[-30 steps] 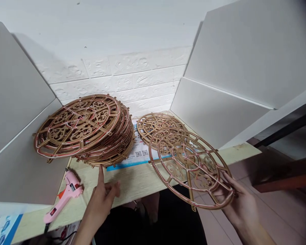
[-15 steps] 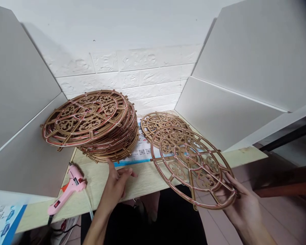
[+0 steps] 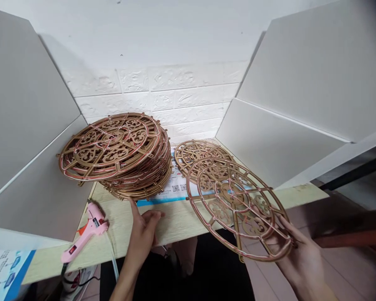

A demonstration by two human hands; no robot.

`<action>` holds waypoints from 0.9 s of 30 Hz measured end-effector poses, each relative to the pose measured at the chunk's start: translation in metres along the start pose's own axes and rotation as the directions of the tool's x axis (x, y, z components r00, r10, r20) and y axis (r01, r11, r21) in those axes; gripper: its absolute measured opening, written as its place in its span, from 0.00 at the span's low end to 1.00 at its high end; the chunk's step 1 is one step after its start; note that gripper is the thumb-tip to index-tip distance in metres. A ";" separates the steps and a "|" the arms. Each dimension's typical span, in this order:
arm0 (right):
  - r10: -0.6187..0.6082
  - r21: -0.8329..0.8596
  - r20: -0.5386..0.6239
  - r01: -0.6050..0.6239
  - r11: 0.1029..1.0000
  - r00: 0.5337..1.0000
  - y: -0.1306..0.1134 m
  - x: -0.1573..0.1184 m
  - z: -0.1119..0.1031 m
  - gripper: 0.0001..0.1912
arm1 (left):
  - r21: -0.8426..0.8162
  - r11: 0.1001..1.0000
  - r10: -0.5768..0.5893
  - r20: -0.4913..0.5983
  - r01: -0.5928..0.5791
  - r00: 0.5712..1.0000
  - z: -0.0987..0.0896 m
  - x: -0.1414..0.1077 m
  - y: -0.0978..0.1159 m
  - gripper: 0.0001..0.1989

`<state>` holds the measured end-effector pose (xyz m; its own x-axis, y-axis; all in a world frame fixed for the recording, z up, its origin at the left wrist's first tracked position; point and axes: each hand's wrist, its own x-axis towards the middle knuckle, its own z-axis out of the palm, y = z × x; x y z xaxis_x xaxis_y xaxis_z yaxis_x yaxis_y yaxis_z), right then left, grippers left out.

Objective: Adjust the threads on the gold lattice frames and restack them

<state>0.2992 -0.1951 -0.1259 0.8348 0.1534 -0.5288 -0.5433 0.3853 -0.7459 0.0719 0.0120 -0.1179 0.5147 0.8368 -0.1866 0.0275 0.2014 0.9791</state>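
Note:
A tall, uneven stack of bronze-coloured round openwork frames [image 3: 113, 146] with red and white wires stands at the left of the table. My left hand [image 3: 144, 230] is just in front of it, index finger stretched toward the stack's bottom edge, the other fingers loosely curled and holding nothing. On the right, my right hand [image 3: 301, 255] grips the lower right rim of one wired frame [image 3: 233, 198], which is tilted and reaches past the table's front edge. Its far side overlaps another round frame [image 3: 188, 152] lying on a printed sheet [image 3: 174, 188].
A pink glue gun [image 3: 87, 232] with a black cord lies at the table's [image 3: 119, 209] left front. Grey panels [image 3: 285, 138] flank both sides, with a white brick-patterned wall [image 3: 181, 83] behind. Another printed sheet [image 3: 6, 271] is at the lower left.
The whole view has shifted slightly, moving the stack a little right and down in the picture. Both hands keep nearly the same poses, and the right hand still holds the frame.

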 end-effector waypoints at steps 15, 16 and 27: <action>-0.080 -0.042 0.178 0.089 0.995 0.981 0.009 0.028 -0.024 0.08 | -0.058 0.998 0.010 -0.093 -0.016 0.996 0.000 0.007 0.002 0.58; -0.083 -0.037 0.177 0.091 0.995 0.981 0.009 0.028 -0.024 0.08 | -0.062 0.998 0.012 -0.091 -0.018 0.996 -0.001 0.007 0.003 0.58; -0.014 0.058 0.042 0.011 0.998 0.999 0.003 0.007 -0.001 0.12 | -0.286 0.954 -0.119 -0.078 0.092 0.990 0.007 -0.009 0.022 0.50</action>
<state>0.3037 -0.1935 -0.1318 0.8450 0.1858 -0.5014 -0.5279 0.4390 -0.7270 0.0739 0.0055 -0.0946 0.4396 0.8438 -0.3077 -0.1713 0.4151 0.8935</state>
